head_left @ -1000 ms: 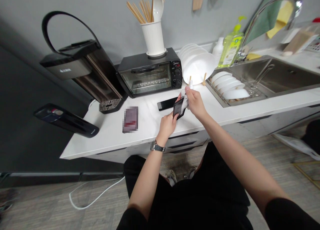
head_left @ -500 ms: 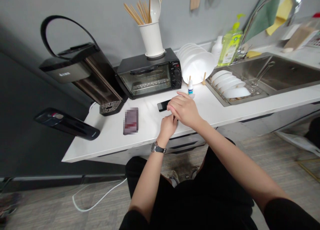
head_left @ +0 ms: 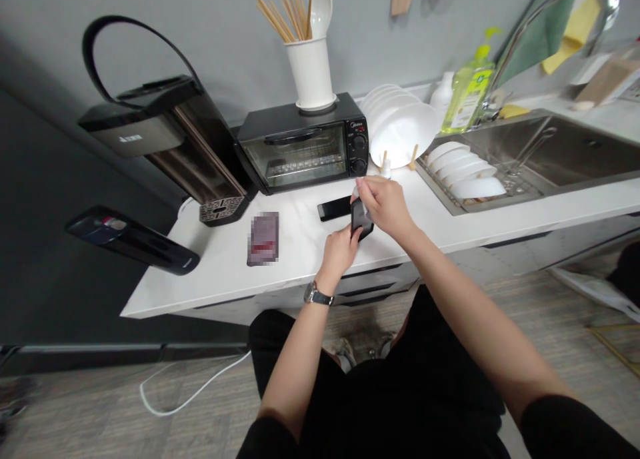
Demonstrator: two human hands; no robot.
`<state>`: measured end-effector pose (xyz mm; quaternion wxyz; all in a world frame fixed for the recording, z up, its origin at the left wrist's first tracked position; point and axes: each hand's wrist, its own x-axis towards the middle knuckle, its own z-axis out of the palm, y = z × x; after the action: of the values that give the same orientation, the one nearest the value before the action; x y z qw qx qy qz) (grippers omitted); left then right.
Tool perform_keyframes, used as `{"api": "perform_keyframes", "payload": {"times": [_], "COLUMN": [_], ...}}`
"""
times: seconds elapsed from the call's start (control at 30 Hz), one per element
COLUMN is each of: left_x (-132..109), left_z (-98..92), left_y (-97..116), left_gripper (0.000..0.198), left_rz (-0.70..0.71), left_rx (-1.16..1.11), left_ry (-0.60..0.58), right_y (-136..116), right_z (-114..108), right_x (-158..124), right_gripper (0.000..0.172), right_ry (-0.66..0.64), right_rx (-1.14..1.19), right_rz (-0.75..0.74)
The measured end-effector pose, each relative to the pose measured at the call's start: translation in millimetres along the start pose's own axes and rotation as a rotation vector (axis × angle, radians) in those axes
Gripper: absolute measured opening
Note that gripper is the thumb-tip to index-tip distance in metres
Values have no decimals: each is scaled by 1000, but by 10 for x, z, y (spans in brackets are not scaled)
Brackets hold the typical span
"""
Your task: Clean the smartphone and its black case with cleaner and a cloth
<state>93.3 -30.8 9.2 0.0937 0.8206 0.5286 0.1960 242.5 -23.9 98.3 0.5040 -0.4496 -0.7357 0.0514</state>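
Observation:
Over the white counter [head_left: 210, 272], my left hand [head_left: 339, 249] grips the lower end of a small black phone-like device [head_left: 361, 217], held tilted up. My right hand [head_left: 385, 202] is closed around the device's upper end, pressing a bit of white cloth or tissue [head_left: 361, 202] against it. A small white dropper bottle [head_left: 385, 170] stands just behind my right hand. A second flat black device [head_left: 334, 208] lies on the counter just left of my hands. I wear a watch [head_left: 317, 294] on the left wrist.
A black toaster oven [head_left: 303, 146] carries a white utensil holder [head_left: 313, 72]. A black appliance [head_left: 165, 132] stands to the left, a blurred dark card [head_left: 263, 238] before it. White plates [head_left: 400, 129], a rack of dishes [head_left: 465, 172], green soap [head_left: 467, 92] and the sink [head_left: 560, 146] lie right.
Half a second ago my right hand lay flat over the left near the counter, the bottle showing clearly. Now both hands hold the black device raised again, cloth pressed on it.

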Motion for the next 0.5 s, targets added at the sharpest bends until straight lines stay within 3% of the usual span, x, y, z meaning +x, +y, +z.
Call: {"api": "perform_keyframes", "payload": {"times": [0.3, 0.4, 0.5], "left_x": [-14, -13, -13], "left_z": [-12, -11, -13], "left_y": [20, 16, 6], "left_gripper": [35, 35, 35], "left_rz": [11, 2, -8], "left_rx": [5, 4, -12], "left_ry": [1, 3, 9], "right_y": [164, 124, -8], "right_z": [-34, -11, 11], "right_x": [-52, -99, -178], "right_gripper": [76, 75, 69], "right_ry": [-1, 53, 145], "right_rx": [529, 423, 79], "right_rz": [383, 345, 187]}}
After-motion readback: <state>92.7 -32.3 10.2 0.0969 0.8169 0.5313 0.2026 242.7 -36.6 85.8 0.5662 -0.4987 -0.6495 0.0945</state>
